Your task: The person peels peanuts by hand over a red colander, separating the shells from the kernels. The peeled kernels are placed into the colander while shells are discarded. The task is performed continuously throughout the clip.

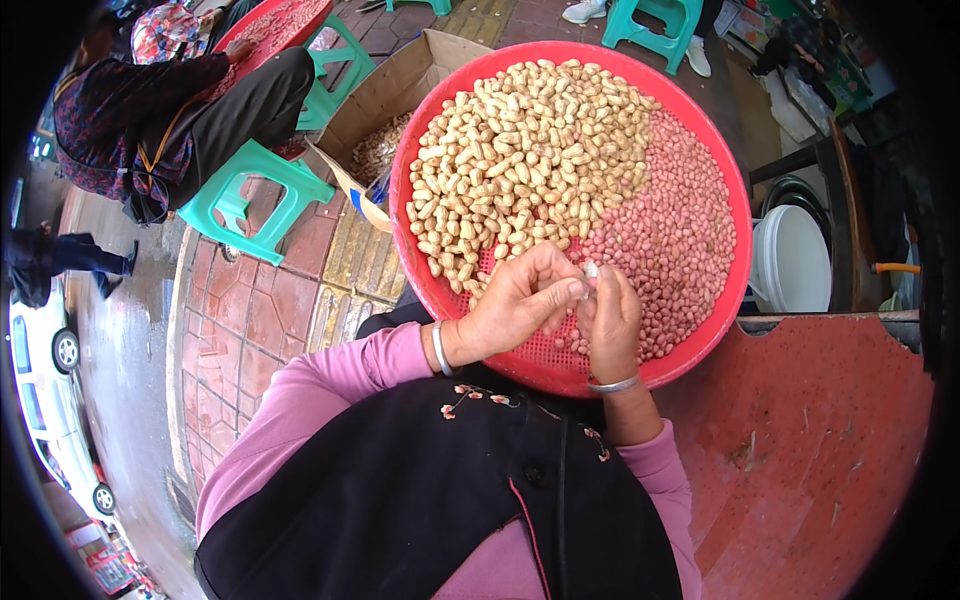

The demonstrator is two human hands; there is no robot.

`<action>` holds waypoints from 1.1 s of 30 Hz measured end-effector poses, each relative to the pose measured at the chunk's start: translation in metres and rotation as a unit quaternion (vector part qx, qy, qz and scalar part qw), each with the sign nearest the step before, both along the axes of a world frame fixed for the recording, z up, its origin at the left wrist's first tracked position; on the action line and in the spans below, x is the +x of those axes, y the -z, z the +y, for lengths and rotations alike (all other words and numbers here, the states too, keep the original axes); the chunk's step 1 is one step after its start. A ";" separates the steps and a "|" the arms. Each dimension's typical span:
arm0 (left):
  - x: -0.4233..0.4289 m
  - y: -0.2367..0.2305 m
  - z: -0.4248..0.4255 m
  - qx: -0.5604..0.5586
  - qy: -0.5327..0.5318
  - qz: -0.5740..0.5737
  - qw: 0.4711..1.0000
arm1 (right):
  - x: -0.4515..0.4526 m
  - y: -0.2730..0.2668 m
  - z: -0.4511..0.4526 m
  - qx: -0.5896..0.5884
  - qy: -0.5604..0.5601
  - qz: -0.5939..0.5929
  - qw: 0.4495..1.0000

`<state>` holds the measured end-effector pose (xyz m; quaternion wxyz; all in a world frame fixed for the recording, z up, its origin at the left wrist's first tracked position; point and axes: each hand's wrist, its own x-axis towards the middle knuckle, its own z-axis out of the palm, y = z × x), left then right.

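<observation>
My left hand and my right hand meet above the near part of a round red plastic sieve basket. Between their fingertips is a small, pale peanut shell, pinched from both sides; the fingers hide much of it. Unshelled peanuts are heaped across the far and left parts of the basket. Pink-skinned shelled peanut kernels fill the right part. Beneath my hands a patch of the basket's perforated bottom shows.
Left of the basket stands an open cardboard box with shell scraps inside. Green plastic stools are nearby. A seated person reaches into another red basket. A white bucket stands at right, by a red board surface.
</observation>
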<state>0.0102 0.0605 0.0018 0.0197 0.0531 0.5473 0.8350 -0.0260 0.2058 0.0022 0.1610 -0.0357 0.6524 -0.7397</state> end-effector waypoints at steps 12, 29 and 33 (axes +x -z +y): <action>-0.013 0.004 -0.031 -0.359 -0.009 0.101 0.928 | -0.026 -0.001 0.029 0.423 -0.047 0.350 0.834; -0.012 0.016 -0.065 0.262 -0.030 -0.289 0.920 | -0.043 0.022 -0.012 0.391 -0.226 0.443 0.775; -0.008 0.016 -0.070 0.248 -0.011 -0.261 0.933 | -0.038 0.031 -0.017 0.436 -0.227 0.505 0.709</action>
